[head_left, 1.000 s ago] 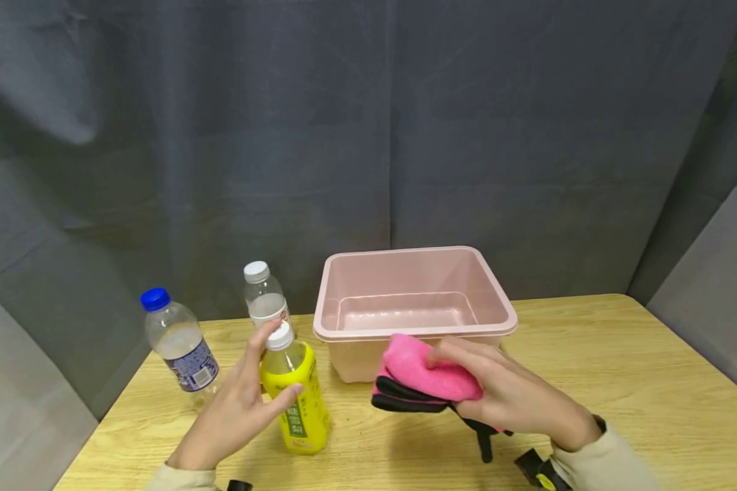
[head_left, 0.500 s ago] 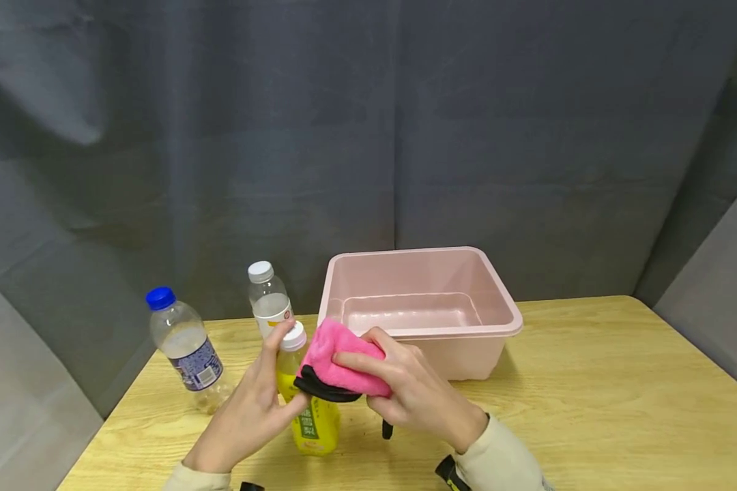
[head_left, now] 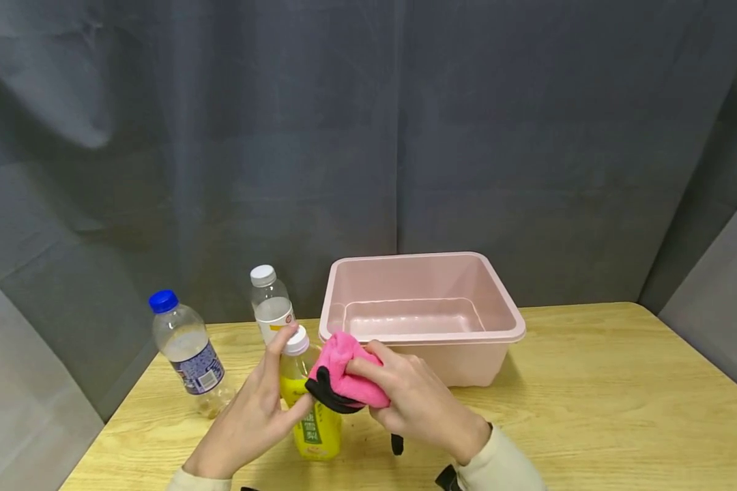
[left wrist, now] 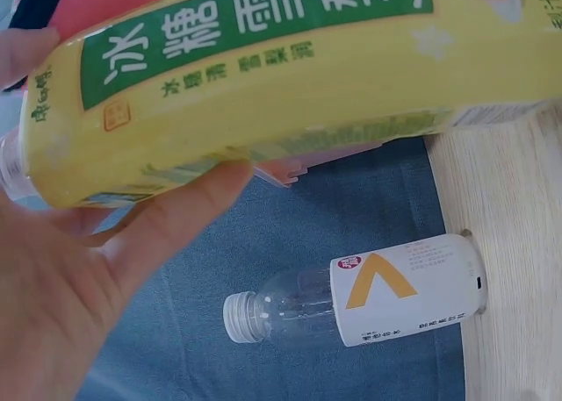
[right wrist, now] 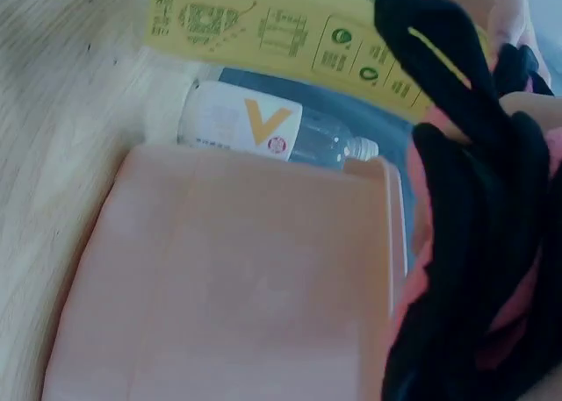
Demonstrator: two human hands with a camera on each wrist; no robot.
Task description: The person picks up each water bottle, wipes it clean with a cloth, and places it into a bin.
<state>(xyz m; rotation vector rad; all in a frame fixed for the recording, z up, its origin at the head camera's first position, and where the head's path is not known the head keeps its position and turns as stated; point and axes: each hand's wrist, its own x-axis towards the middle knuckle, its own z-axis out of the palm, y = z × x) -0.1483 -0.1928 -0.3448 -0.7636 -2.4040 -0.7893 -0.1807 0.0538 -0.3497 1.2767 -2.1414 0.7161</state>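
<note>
L grip (head_left: 252,416) clasps yellow bottle (head_left: 325,433), thumb + fingers on opp. sides; bottle approx. upright on wooden surface (head_left: 589,382), white cap on; R grip (head_left: 420,402) clutches pink cloth (head_left: 344,358) w/ black trim, held above surface; cloth overlaps yellow bottle's R side in head view, contact w/ bottle unclear; pink tub (head_left: 467,361) behind cloth, nr. dark curtain (head_left: 528,136); white-capped clear bottle (head_left: 274,310) upright, L of tub; blue-capped bottle (head_left: 184,337) further L.
</note>
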